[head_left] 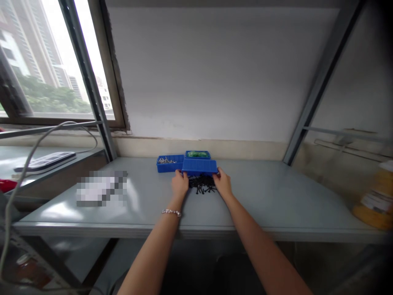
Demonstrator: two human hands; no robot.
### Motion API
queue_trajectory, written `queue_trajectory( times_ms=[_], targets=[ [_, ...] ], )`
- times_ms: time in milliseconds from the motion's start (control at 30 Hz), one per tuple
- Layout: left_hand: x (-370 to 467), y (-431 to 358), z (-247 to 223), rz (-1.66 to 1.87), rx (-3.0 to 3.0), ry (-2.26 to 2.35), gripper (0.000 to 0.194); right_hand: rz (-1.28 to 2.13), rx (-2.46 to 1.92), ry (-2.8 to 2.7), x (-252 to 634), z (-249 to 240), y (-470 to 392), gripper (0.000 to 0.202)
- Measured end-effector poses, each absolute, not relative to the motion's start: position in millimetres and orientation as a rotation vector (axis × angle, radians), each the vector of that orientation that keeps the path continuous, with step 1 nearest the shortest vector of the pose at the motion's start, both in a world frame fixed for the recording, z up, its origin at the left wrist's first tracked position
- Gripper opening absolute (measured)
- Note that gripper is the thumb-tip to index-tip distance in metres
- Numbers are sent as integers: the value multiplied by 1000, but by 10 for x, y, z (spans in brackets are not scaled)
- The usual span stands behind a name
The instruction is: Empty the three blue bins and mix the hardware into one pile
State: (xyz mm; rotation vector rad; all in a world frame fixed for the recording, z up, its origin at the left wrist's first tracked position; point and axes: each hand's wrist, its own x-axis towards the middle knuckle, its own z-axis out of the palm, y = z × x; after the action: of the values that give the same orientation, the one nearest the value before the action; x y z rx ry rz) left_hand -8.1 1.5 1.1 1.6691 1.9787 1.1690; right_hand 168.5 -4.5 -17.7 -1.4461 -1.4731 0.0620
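Observation:
A blue bin (pixel 199 166) is tilted over a pile of black screws (pixel 202 184) on the grey table. My left hand (pixel 180 182) grips its left end, with a bracelet on the wrist. At the right end, my right hand (pixel 222 181) holds the same bin. Behind and to the left stands another blue bin (pixel 167 167) with silver screws inside. Directly behind the held bin is a third blue bin (pixel 187 153) containing something green. The inside of the held bin is hidden.
The grey table (pixel 260 196) has metal shelf posts at both back corners. A blurred-out object (pixel 100 188) lies on its left side. A jar with yellow contents (pixel 376 198) stands far right. At far left are a white device (pixel 46 162) and a cable.

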Motion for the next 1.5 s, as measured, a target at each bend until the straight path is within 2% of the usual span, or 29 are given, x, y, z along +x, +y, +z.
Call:
queue_trajectory(
  times_ms=[300, 933, 1200, 1500],
  targets=[
    [-103, -31, 80, 1177, 1692, 2076, 34, 28, -1406, -1460, 1665, -105, -112, 15],
    [-107, -47, 111, 1331, 1626, 2100, 26, -3, -1334, -1426, 1673, -78, -146, 17],
    [-112, -35, 115, 1360, 1609, 2142, 16, -48, -1339, -1385, 1690, -103, -106, 20],
    [-138, -6, 63, 1505, 1594, 2085, 19, -52, -1311, -1417, 1691, -96, -117, 24]
  ],
)
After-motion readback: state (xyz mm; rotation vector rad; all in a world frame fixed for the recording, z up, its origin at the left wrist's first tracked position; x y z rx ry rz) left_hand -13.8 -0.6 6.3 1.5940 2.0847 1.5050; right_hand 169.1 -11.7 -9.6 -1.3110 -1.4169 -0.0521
